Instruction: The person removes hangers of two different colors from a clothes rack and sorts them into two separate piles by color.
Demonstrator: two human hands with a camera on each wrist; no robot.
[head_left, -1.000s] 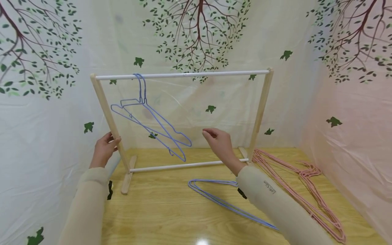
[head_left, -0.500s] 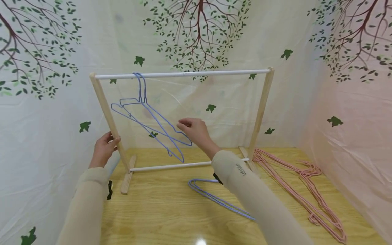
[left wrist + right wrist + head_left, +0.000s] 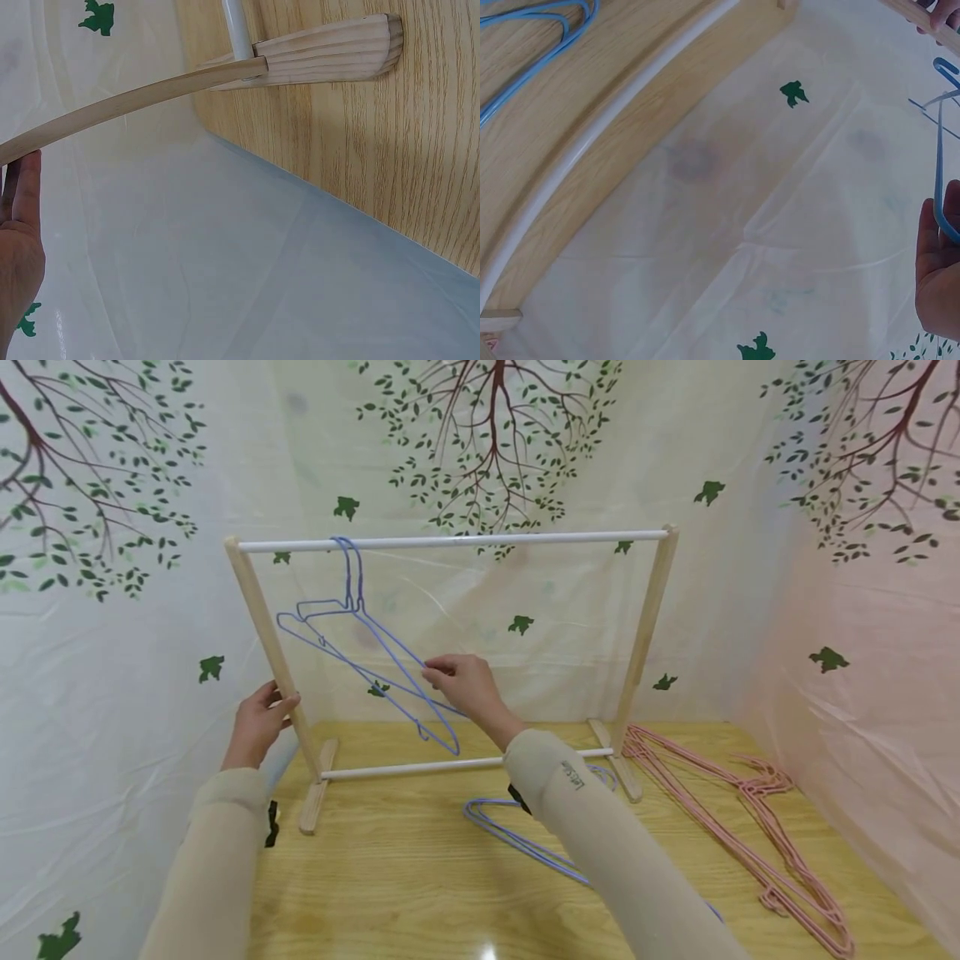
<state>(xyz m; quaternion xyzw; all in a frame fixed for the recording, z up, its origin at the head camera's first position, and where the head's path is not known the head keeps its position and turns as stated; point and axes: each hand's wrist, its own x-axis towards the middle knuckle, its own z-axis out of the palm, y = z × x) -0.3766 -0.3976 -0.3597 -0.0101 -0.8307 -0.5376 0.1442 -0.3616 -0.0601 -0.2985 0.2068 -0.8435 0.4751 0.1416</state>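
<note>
Two blue wire hangers [image 3: 361, 578] hang by their hooks near the left end of the white top rail [image 3: 495, 539] of a small wooden rack. The fingertips and thumb of my right hand [image 3: 471, 692] pinch the right shoulder of one hanger; its end is partly hidden behind the hand. In the right wrist view a blue hanger end [image 3: 939, 202] lies against those fingers. My left hand [image 3: 257, 724] grips the rack's left wooden post [image 3: 262, 618], thumb in front. Only part of that hand shows at the left edge of the left wrist view.
More blue hangers [image 3: 525, 841] lie on the wooden table [image 3: 375, 877], partly covered by the right forearm. Several pink hangers [image 3: 697, 814] are stacked at the right, beside the rack's right foot [image 3: 628, 777]. A leaf-printed curtain [image 3: 585, 635] encloses the table behind and at the sides.
My right hand has moved left, from bare air in front of the rack to the hanger's right shoulder, and now pinches it. The left hand stays on the post.
</note>
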